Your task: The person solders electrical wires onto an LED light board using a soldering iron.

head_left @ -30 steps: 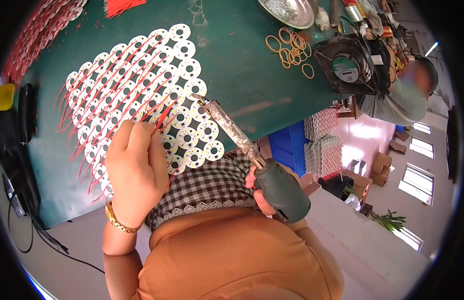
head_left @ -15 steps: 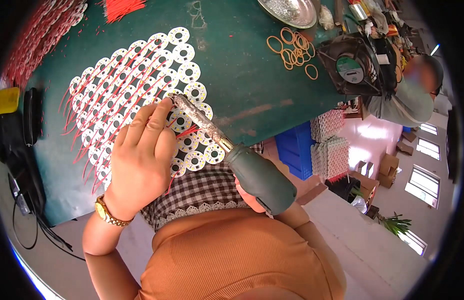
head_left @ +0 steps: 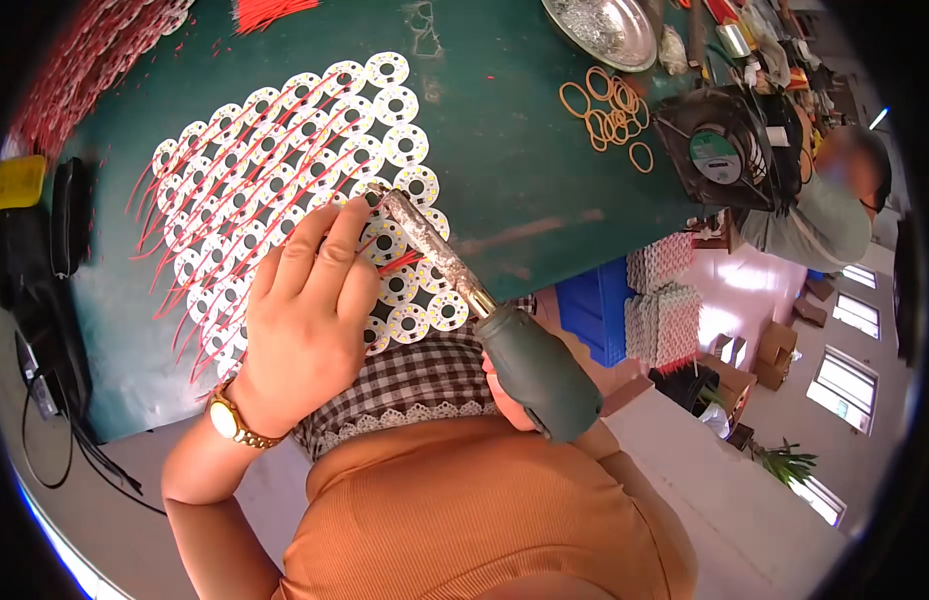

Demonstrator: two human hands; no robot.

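Note:
A sheet of round white LED boards (head_left: 405, 145) with dark centre holes lies on the green table, several rows carrying thin red wires (head_left: 246, 190). My left hand (head_left: 314, 310) rests over the sheet, palm down, with its fingertips pressed at a board near the right side. Loose red wire ends (head_left: 398, 264) stick out from under that hand. My right hand (head_left: 504, 392), mostly hidden behind the dark green handle, is closed around a soldering iron (head_left: 539, 375). The iron's crusted metal tip meets the board right beside my left fingertips.
Rubber bands (head_left: 612, 118), a metal dish (head_left: 606, 30) and a black fan (head_left: 714, 150) lie at the back right. Wired boards (head_left: 94, 75) and a black case (head_left: 68, 218) are on the left. A person (head_left: 834, 215) sits beyond the fan; a blue bin (head_left: 592, 312) stands below the table.
The whole view has shifted slightly, so the table sits further right in it. My hands and the soldering iron stay at about the same board.

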